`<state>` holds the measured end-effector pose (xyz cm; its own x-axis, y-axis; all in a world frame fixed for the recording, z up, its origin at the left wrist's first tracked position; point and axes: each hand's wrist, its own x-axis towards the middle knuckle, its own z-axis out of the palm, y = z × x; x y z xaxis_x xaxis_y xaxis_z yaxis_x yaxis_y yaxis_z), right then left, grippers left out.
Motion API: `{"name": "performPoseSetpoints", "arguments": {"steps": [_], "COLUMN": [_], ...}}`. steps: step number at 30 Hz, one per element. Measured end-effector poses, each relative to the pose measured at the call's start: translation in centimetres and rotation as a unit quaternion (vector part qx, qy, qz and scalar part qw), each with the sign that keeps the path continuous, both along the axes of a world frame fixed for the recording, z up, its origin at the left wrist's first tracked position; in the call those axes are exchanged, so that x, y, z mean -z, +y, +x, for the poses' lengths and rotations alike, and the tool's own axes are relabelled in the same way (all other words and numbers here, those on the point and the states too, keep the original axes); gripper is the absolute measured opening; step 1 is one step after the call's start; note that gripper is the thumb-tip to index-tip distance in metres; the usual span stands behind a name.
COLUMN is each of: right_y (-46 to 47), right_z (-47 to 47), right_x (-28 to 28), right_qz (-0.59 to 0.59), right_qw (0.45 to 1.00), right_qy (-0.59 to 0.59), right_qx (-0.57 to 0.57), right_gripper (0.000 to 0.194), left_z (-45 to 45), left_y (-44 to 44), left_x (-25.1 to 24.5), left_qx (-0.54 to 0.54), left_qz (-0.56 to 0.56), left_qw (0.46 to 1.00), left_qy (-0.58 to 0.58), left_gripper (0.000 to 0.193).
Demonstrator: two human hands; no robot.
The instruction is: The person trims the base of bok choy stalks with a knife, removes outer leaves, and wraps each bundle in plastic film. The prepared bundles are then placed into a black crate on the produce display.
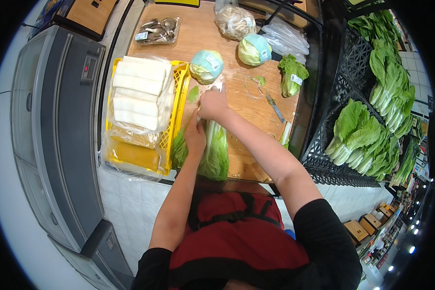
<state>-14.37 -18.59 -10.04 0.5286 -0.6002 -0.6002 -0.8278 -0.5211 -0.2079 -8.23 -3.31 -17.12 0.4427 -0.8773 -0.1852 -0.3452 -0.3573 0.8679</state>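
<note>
On the wooden table (250,148) in front of me lies a long leafy green vegetable (214,156), its leaves towards my body. My left hand (195,133) grips a pale stalk at its side, just below my right hand (213,104), which is closed over the stalk end; what the fingers pinch is partly hidden. More green leaves (180,146) lie left of my left wrist. A wrapped round cabbage (206,67) sits just beyond my right hand. A loose leaf piece (193,94) rests beside the hand, and a small knife (275,107) lies to the right.
A yellow crate (181,90) with white slabs (137,94) in plastic stands at left. Farther back are packed mushrooms (158,30), another cabbage (254,50), a bagged vegetable (235,22) and plastic bags (286,36). Labelled lettuce (293,75) lies right, near black crates (353,54) of bundled greens (355,130).
</note>
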Motion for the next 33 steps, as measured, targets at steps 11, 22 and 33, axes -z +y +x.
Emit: {"name": "performPoseSetpoints", "arguments": {"steps": [11, 22, 33], "right_y": [1.0, -2.2, -7.1], "right_z": [0.7, -0.5, -9.1], "right_x": [1.8, 1.8, -1.9], "right_qz": [-0.007, -0.127, -0.098], "right_qw": [1.000, 0.967, 0.983], "right_qy": [0.001, -0.097, -0.137], "right_qx": [0.012, -0.196, 0.078], "right_gripper": [0.030, 0.011, 0.042], "left_z": [-0.1, 0.0, 0.0], "left_y": [0.2, 0.5, 0.2], "left_x": [0.2, 1.0, -0.5], "left_qx": [0.009, 0.026, 0.011], "left_qz": [0.007, -0.006, 0.024], "left_qw": [0.999, 0.997, 0.997], "left_qy": [-0.033, -0.068, -0.073], "left_gripper": [0.046, 0.048, 0.059]}}
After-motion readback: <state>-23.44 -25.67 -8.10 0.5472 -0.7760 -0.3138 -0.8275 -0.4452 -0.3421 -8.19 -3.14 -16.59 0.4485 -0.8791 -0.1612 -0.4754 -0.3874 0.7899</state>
